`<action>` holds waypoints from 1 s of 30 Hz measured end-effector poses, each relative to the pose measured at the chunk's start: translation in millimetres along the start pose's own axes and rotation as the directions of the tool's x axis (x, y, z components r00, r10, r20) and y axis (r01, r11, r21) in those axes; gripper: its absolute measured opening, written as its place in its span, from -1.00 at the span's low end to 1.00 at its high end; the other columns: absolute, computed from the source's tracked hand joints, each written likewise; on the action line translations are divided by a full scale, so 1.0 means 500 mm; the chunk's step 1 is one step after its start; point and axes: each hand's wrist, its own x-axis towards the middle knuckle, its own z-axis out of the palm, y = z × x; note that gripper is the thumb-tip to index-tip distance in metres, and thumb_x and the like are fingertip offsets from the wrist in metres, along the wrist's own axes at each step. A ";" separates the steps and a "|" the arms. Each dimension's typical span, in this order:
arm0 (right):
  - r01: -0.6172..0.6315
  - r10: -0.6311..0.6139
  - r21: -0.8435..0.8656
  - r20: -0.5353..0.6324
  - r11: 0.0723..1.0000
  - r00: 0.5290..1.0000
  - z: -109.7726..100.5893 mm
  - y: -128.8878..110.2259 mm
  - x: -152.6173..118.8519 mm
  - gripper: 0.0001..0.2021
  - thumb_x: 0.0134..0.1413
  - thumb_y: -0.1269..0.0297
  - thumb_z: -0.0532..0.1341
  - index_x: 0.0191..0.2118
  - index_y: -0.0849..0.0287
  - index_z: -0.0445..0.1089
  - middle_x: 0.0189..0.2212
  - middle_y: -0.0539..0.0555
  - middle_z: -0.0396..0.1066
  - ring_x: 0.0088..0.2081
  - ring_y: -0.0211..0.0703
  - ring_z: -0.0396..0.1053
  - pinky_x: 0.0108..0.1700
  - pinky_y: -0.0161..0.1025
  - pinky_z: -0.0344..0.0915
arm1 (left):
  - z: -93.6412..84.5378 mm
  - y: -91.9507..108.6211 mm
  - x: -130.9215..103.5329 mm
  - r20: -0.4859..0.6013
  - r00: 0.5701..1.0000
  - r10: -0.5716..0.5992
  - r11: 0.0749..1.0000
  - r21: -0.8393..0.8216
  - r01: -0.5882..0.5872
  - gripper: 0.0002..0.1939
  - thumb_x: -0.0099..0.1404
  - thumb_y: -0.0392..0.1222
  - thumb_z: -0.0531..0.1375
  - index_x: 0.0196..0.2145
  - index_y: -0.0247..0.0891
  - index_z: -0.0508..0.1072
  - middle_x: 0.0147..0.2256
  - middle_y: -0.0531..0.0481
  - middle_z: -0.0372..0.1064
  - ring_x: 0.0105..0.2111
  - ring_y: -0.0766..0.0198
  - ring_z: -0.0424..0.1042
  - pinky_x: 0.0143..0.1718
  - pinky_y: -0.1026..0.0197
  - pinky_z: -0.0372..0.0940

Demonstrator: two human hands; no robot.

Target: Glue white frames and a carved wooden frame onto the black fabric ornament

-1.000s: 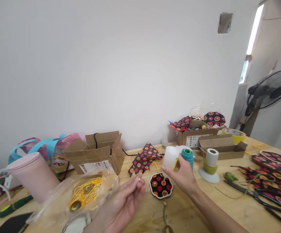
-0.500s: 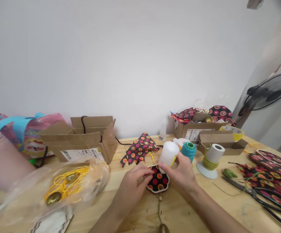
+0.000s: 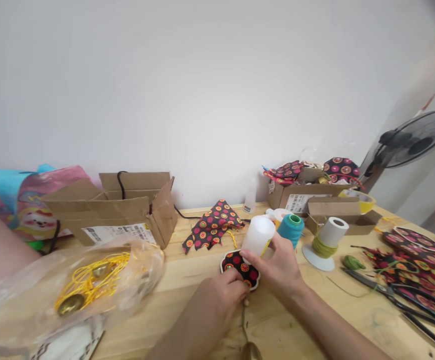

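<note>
My right hand (image 3: 281, 265) is closed around a white plastic bottle (image 3: 259, 235), which it holds tilted with its flat base up and its lower end hidden, over a scalloped piece (image 3: 240, 267) covered in black fabric with red and yellow flowers. My left hand (image 3: 223, 297) has its curled fingers at the lower edge of that pale-rimmed piece, gripping it against the table. Below the piece, a small bead (image 3: 246, 302) sits on a green cord that leads to a brass bell (image 3: 252, 351) at the bottom edge.
Behind lies a matching cloth scrap (image 3: 215, 227). To the right stand a teal thread spool (image 3: 291, 229), a green cord spool (image 3: 324, 245) and scissors (image 3: 390, 290) beside fabric scraps. On the left are a plastic bag (image 3: 100, 285) of yellow cords and bells and a cardboard box (image 3: 108, 212).
My left hand has moved down and right, from the piece's left edge to its lower edge, its fingers now more curled. The bottle stays over the piece. The camera view has shifted slightly.
</note>
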 end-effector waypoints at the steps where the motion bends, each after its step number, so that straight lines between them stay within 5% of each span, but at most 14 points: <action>1: 0.005 -0.005 0.006 0.005 1.000 1.000 0.000 -0.002 0.001 -0.75 -0.20 0.13 0.27 -0.45 0.17 0.25 -0.58 -0.03 0.36 -0.54 -0.20 0.27 -0.52 -0.32 0.19 | 0.000 0.002 0.000 0.002 1.000 -0.007 1.000 -0.010 0.007 -0.74 0.27 -0.33 -0.03 -0.28 -0.20 0.44 -0.29 -0.01 0.40 -0.34 0.30 0.40 -0.34 0.31 0.26; 30: 0.000 0.000 0.014 -0.005 1.000 1.000 -0.002 0.004 -0.002 -0.74 -0.19 0.11 0.27 -0.46 0.18 0.28 -0.54 0.03 0.40 -0.49 -0.14 0.34 -0.48 -0.27 0.26 | -0.011 0.003 0.004 0.003 0.998 -0.058 0.987 -0.150 0.058 -0.76 0.25 -0.30 0.01 -0.31 -0.20 0.48 -0.26 -0.01 0.42 -0.27 0.27 0.40 -0.23 0.27 0.26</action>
